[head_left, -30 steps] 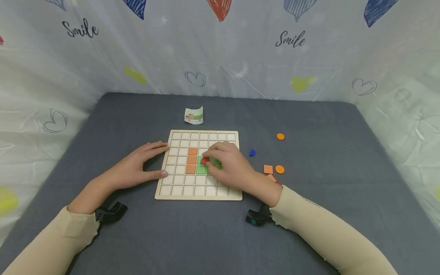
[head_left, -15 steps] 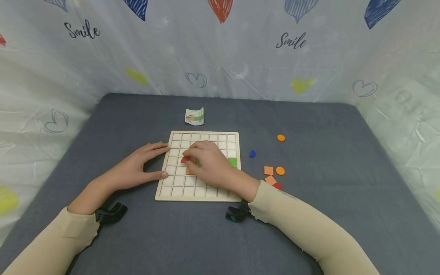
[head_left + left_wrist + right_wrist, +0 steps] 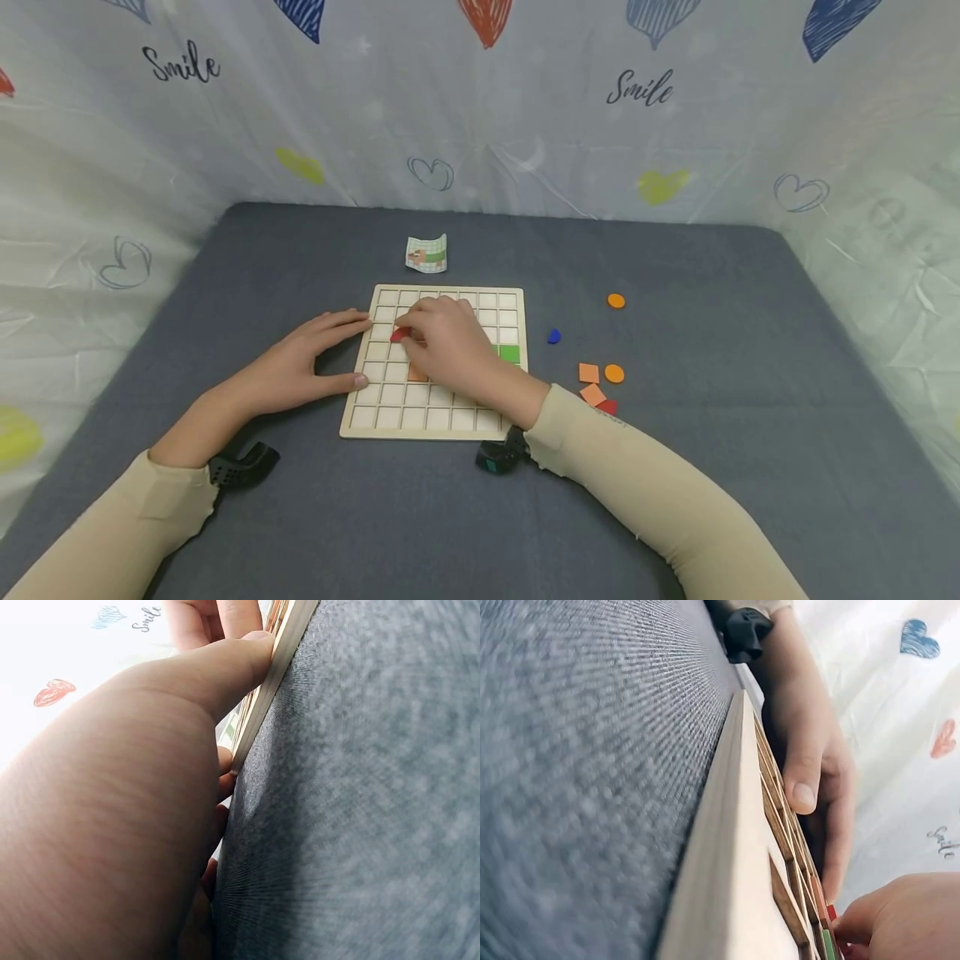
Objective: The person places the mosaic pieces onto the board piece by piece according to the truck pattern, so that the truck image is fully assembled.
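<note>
A wooden grid board (image 3: 438,423) lies flat on the dark cloth. My left hand (image 3: 311,358) rests along its left edge, thumb and fingertips touching the rim with fingers extended. Over the board's middle, my right hand (image 3: 450,346) pinches a small red tile (image 3: 400,334) at a square left of centre. Under and beside that hand an orange tile (image 3: 417,374) and a green tile (image 3: 509,354) show in their squares; others are hidden by the hand. In the right wrist view the red tile (image 3: 832,912) sits at the fingertips, close over the board.
A small picture card (image 3: 426,254) lies behind the board. To the right are a blue piece (image 3: 554,336), two orange discs (image 3: 616,301), orange squares (image 3: 588,372) and a red piece (image 3: 607,407). A printed curtain (image 3: 480,125) hangs behind the table.
My right hand has carried the red tile leftward across the board, then slightly away from me to a square left of centre. The left hand stays at the board's edge.
</note>
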Demonstrator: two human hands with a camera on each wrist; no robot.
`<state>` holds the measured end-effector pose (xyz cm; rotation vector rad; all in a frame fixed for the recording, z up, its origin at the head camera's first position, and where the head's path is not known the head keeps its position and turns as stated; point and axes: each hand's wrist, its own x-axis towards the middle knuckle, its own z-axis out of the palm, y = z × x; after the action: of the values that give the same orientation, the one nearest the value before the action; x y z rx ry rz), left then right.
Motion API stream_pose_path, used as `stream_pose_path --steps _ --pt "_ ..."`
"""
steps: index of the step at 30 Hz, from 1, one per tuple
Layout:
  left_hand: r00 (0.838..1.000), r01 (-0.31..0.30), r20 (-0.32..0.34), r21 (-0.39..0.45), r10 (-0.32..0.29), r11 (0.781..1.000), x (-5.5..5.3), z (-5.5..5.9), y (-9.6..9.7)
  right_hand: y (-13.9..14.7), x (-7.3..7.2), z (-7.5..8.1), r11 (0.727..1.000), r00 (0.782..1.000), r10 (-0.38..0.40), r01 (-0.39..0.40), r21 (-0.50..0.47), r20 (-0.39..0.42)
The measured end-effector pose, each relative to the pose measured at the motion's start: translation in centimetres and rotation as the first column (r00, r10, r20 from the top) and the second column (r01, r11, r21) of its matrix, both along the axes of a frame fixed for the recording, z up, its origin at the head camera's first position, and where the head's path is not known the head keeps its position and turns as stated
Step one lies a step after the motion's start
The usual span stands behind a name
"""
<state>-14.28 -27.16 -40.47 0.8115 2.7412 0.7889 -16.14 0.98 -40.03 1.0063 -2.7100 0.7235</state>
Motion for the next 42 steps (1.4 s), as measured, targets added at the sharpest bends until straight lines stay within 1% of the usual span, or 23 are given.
stream_pose_path --steps 7,11,20,29,36,38,42 --pt "1.0 0.002 0.0 -0.001 -0.002 1.0 -0.1 0.0 0.0 0.1 -0.7 -0.3 0.999 0.999 -0.024 0.026 -0.045 0.043" --pt "1.0 0.003 0.004 -0.001 -0.003 1.0 -0.1 0.0 0.1 0.2 -0.7 -0.3 0.998 0.998 -0.012 0.016 -0.063 0.062" --pt "1.0 0.004 -0.002 -0.007 -0.004 1.0 -0.1 -0.1 0.1 0.5 -0.4 -0.3 0.996 0.999 0.004 -0.001 -0.085 0.036" --pt "1.0 0.0 0.004 -0.003 0.0 1.0 -0.2 -0.2 -0.1 0.6 -0.6 -0.3 0.997 0.998 0.019 -0.015 -0.08 0.055" --pt "1.0 -0.002 0.008 0.0 0.002 1.0 -0.1 -0.2 0.1 0.9 -0.2 -0.3 0.998 0.999 -0.002 0.004 -0.061 0.039" --pt "1.0 -0.003 0.01 0.0 0.003 1.0 -0.1 -0.1 0.1 1.1 0.0 -0.2 0.998 1.0 0.007 -0.005 -0.066 0.03" --pt "1.0 -0.004 0.011 0.003 0.004 1.0 -0.1 0.0 0.1 1.6 0.4 -0.1 0.997 0.999 0.027 -0.028 -0.068 -0.017"
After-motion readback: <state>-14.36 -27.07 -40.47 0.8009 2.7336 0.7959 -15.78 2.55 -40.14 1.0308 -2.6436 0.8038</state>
